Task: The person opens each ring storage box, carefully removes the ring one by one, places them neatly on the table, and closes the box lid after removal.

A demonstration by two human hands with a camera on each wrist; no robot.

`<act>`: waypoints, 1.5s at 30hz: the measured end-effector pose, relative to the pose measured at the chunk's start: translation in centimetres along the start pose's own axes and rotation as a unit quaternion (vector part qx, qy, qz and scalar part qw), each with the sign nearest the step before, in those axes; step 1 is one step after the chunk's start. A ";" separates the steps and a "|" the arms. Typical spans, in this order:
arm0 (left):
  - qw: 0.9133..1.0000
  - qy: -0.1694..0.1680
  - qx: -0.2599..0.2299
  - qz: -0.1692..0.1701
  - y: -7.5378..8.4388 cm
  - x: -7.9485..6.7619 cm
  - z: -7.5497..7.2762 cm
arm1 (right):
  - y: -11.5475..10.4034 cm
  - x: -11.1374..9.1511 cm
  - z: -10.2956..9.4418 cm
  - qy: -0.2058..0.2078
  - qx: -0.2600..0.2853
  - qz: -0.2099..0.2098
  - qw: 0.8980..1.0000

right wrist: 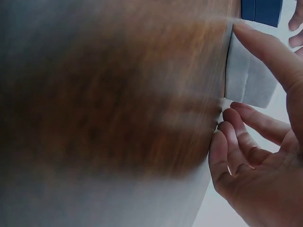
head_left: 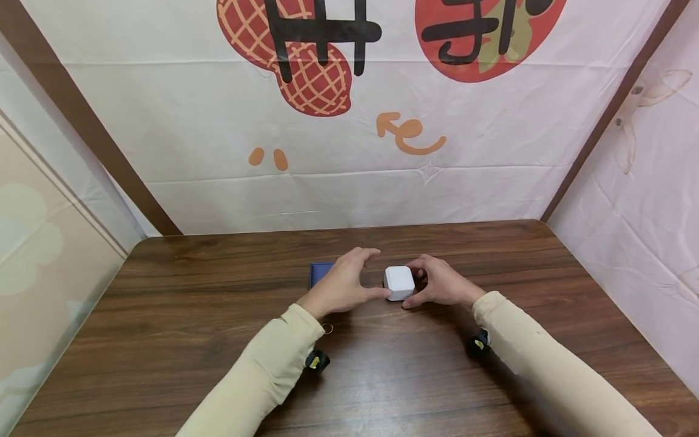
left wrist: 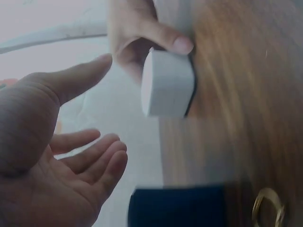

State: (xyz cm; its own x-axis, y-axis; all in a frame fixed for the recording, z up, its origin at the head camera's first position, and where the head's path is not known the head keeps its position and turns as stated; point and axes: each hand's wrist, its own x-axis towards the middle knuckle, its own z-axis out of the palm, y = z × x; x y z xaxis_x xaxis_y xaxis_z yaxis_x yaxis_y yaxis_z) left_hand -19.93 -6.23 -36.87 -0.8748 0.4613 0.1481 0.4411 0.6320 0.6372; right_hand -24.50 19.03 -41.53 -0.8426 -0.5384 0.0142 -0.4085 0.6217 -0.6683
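Observation:
A small white box (head_left: pixel 399 282) with cut corners sits on the wooden table. My right hand (head_left: pixel 440 281) is at its right side, thumb at the front corner and fingers at the back corner; in the right wrist view the box (right wrist: pixel 248 78) lies between thumb and index finger. To the left of the box, my left hand (head_left: pixel 347 282) is spread with the thumb apart from the fingers. Its thumb tip comes close to the box in the head view, while the left wrist view shows a gap and nothing in that hand (left wrist: pixel 61 142).
A dark blue case (head_left: pixel 319 272) lies behind the left hand, partly hidden by it. Near the left cuff lies a gold ring (head_left: pixel 327 328). The brown table (head_left: pixel 218 340) meets a printed white curtain (head_left: pixel 349 200) at the back.

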 end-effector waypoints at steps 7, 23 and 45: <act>0.999 -0.004 -0.019 -0.039 0.4 0.9 2.4 | 0.1 -0.1 0.1 0.005 -0.023 -0.026 0.999; 0.999 0.003 -0.032 -0.041 -1.0 2.0 5.3 | 0.5 0.0 0.4 0.019 -0.051 -0.058 0.997; 0.986 -0.015 -0.128 -0.105 -1.3 2.5 5.6 | 0.5 0.3 0.3 0.009 -0.026 -0.024 0.999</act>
State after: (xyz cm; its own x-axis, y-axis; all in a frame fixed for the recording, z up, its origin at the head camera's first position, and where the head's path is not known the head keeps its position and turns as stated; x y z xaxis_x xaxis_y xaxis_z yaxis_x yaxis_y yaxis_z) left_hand -21.54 -2.45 -41.57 -0.9336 0.3572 -0.0283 0.1815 0.5394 0.8223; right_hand -24.88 19.00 -42.11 -0.8279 -0.5577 0.0592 -0.4658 0.6251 -0.6263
